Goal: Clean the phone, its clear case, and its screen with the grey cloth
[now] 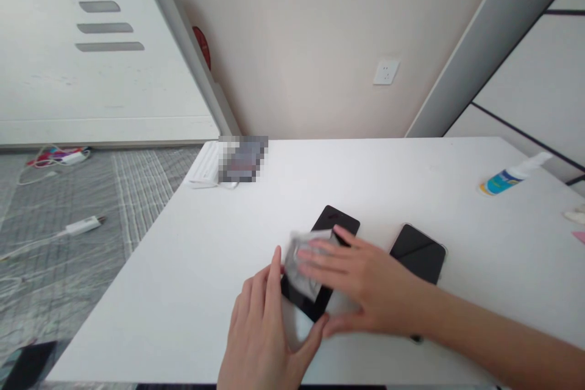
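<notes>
A black smartphone (336, 217) lies slantwise on the white table, its middle covered by a crumpled grey cloth (311, 286). With its fingers stretched over the cloth, my right hand (365, 277) presses it against the screen; the cloth and fingertips look blurred. My left hand (262, 329) braces the phone, with fingers at its left edge and the thumb at its lower corner. To the right lies a second dark smartphone (418, 250), partly hidden under my right forearm.
A small spray bottle (503, 181) with a blue label is at the right of the table (173, 292). White items (205, 161) and a pixelated dark object (244, 159) are at the back left. Left of the table, a white charging cable (82, 226) rests on grey striped bedding (132, 195).
</notes>
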`<state>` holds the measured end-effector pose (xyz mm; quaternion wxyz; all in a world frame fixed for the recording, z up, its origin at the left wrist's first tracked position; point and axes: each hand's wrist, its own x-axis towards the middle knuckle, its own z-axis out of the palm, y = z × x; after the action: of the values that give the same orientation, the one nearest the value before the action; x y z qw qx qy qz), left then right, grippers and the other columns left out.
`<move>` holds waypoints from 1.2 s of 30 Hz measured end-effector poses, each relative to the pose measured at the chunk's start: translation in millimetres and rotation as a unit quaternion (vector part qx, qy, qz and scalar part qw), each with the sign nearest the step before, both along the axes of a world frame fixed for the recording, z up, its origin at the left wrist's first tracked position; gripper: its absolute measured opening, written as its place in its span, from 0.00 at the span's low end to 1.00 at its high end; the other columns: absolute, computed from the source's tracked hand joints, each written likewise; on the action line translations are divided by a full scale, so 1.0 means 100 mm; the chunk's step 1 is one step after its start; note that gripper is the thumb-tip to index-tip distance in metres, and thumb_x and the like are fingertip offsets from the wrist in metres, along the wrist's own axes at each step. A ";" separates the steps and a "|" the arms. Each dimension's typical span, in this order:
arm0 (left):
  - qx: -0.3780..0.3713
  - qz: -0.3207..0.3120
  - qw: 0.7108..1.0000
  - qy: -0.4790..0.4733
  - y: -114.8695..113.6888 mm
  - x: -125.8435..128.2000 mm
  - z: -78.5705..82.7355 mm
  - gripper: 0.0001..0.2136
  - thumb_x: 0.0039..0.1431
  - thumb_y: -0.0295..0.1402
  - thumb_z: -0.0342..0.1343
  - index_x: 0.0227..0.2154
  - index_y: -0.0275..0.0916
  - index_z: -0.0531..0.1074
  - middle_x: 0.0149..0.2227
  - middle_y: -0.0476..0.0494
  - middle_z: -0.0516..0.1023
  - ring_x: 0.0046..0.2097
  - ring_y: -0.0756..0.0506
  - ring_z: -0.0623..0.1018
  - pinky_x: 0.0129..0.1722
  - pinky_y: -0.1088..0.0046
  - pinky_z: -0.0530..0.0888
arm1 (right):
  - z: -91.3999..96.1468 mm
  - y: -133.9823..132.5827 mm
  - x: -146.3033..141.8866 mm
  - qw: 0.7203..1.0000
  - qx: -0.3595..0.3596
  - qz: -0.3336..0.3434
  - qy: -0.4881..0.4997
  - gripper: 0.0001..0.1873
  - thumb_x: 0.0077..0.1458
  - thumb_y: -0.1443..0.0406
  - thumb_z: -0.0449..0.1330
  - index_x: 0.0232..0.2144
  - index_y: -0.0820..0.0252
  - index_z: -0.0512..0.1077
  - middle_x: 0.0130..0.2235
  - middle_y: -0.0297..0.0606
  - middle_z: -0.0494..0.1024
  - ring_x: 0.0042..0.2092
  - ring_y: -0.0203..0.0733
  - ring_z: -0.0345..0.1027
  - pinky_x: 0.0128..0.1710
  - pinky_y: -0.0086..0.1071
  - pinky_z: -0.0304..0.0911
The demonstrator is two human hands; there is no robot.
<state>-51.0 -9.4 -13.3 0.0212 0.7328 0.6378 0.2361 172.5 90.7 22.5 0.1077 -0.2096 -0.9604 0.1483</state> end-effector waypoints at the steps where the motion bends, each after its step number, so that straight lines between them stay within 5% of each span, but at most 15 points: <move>1: -0.002 0.004 1.000 -0.004 0.00 0.01 0.01 0.45 0.61 0.50 0.58 0.72 0.39 0.42 0.53 0.34 0.73 0.51 0.34 0.75 0.48 0.52 0.77 | -0.01 0.05 0.04 0.999 0.013 -0.049 -0.001 0.37 0.68 0.43 0.50 0.68 0.60 0.60 0.68 0.43 0.64 0.71 0.49 0.54 0.73 0.56 0.37; 4: -0.005 0.005 1.000 -0.003 0.00 0.01 0.01 0.45 0.61 0.50 0.58 0.72 0.39 0.42 0.52 0.34 0.74 0.51 0.34 0.75 0.48 0.52 0.76 | -0.01 0.10 0.09 0.992 0.036 -0.122 -0.002 0.38 0.67 0.44 0.53 0.67 0.65 0.62 0.68 0.52 0.63 0.70 0.59 0.55 0.70 0.65 0.40; 9: 0.002 -0.006 1.000 0.008 -0.01 0.00 -0.01 0.45 0.61 0.48 0.59 0.72 0.37 0.42 0.55 0.32 0.72 0.52 0.34 0.75 0.49 0.51 0.76 | 0.01 -0.13 -0.07 0.998 -0.028 0.058 0.014 0.44 0.64 0.40 0.54 0.69 0.66 0.57 0.70 0.44 0.61 0.72 0.46 0.50 0.74 0.46 0.32; 15: -0.008 0.003 1.000 -0.010 -0.01 0.01 0.01 0.45 0.61 0.50 0.59 0.72 0.40 0.42 0.52 0.35 0.74 0.51 0.34 0.75 0.48 0.53 0.76 | 0.00 0.10 0.09 0.991 0.019 -0.131 -0.004 0.38 0.67 0.43 0.52 0.66 0.65 0.64 0.68 0.51 0.64 0.70 0.57 0.55 0.71 0.61 0.41; 21: -0.004 -0.002 1.000 -0.001 -0.01 0.00 0.00 0.45 0.61 0.50 0.59 0.73 0.39 0.41 0.54 0.34 0.73 0.52 0.34 0.75 0.49 0.52 0.76 | 0.02 -0.09 -0.05 0.997 -0.058 0.057 0.016 0.43 0.64 0.40 0.53 0.69 0.61 0.58 0.69 0.41 0.62 0.71 0.43 0.52 0.74 0.46 0.34; 26: -0.007 0.004 1.000 -0.003 0.00 0.01 0.02 0.45 0.61 0.51 0.58 0.72 0.40 0.42 0.54 0.34 0.73 0.52 0.33 0.75 0.49 0.50 0.76 | 0.03 0.09 0.07 0.993 -0.001 -0.118 0.003 0.37 0.67 0.43 0.52 0.66 0.62 0.64 0.68 0.48 0.64 0.70 0.55 0.54 0.71 0.60 0.38; 31: 0.005 -0.002 1.000 0.005 0.00 0.01 0.01 0.45 0.61 0.51 0.58 0.72 0.39 0.42 0.55 0.33 0.73 0.52 0.33 0.75 0.49 0.50 0.76 | 0.02 -0.03 -0.04 0.998 -0.034 0.044 0.015 0.43 0.64 0.40 0.54 0.68 0.63 0.61 0.68 0.43 0.65 0.72 0.45 0.52 0.74 0.47 0.35; 36: -0.001 0.003 1.000 0.001 0.00 0.01 0.01 0.45 0.61 0.51 0.58 0.72 0.38 0.42 0.53 0.34 0.74 0.52 0.34 0.75 0.48 0.51 0.76 | 0.01 0.13 0.08 0.993 0.019 -0.114 0.001 0.36 0.68 0.44 0.51 0.67 0.61 0.63 0.67 0.49 0.65 0.70 0.55 0.55 0.71 0.60 0.41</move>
<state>-49.9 -9.7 -11.9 0.0203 0.7310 0.6405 0.2345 180.1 103.2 23.3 0.1285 -0.3154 -0.9329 0.1171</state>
